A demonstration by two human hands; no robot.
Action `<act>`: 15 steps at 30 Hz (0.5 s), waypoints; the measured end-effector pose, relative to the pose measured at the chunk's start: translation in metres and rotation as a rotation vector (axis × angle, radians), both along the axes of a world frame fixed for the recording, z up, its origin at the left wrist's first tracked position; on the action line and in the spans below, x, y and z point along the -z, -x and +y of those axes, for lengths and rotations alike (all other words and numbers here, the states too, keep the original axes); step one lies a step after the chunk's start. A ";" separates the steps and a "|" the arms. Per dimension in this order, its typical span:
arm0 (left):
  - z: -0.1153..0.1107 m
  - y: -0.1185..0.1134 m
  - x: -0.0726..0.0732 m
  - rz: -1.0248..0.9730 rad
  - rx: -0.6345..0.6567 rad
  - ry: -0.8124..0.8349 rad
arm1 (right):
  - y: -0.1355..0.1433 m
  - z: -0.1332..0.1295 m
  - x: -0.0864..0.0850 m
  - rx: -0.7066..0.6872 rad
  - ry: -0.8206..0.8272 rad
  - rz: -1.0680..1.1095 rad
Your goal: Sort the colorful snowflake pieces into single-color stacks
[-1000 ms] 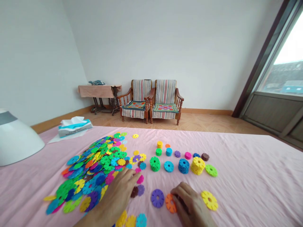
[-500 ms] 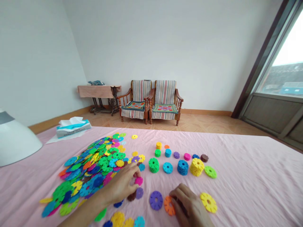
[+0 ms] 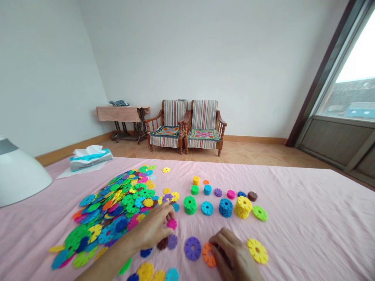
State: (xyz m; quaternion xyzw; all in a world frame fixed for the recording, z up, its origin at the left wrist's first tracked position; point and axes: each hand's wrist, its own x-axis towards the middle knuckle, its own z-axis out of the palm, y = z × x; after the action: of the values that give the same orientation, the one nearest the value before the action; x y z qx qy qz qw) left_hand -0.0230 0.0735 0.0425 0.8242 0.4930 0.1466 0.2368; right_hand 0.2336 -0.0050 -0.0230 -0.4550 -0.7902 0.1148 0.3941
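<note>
My left hand [image 3: 156, 226] is over the right edge of a pile of coloured notched discs [image 3: 117, 203]. Its fingers are curled beside a small pink disc [image 3: 172, 224]; whether they grip anything is unclear. A small purple disc [image 3: 172, 242] and a brown disc [image 3: 162, 244] lie just below. My right hand [image 3: 231, 251] has its fingers closed on the right side of an orange disc [image 3: 209, 254], which lies by a large purple disc [image 3: 192, 248]. Farther back stand a green stack [image 3: 190, 205], a blue stack [image 3: 225, 207] and a yellow stack [image 3: 243, 207].
A tissue box [image 3: 91, 158] and a white rounded object [image 3: 22, 175] are at the left. A yellow disc [image 3: 257, 251] lies right of my right hand. Smaller discs form a row behind the stacks. Two chairs [image 3: 203, 117] stand beyond the table.
My left hand has shifted slightly, and the small purple disc beneath it has moved a little down. My right hand stays at the orange disc.
</note>
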 end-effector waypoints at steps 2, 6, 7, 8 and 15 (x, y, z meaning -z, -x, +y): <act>0.000 -0.001 -0.001 -0.029 -0.005 0.016 | -0.001 0.000 0.001 -0.005 0.012 -0.009; -0.006 -0.010 -0.009 -0.116 -0.027 0.071 | -0.001 0.000 -0.001 -0.017 0.037 -0.028; -0.008 -0.014 -0.012 -0.138 -0.035 0.074 | -0.001 0.000 -0.002 -0.018 0.031 -0.029; -0.012 -0.019 -0.013 -0.170 -0.042 0.080 | 0.000 -0.001 -0.003 -0.018 0.017 -0.029; -0.040 -0.058 0.001 -0.648 -0.117 0.360 | 0.006 -0.005 -0.011 0.014 -0.155 -0.077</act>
State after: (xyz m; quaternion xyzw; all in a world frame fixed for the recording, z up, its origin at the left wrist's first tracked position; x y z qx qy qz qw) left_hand 0.0350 0.0335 0.0420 0.6506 0.4567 0.3244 0.5128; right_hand 0.2275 -0.0100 -0.0121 -0.4327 -0.8081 0.0329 0.3982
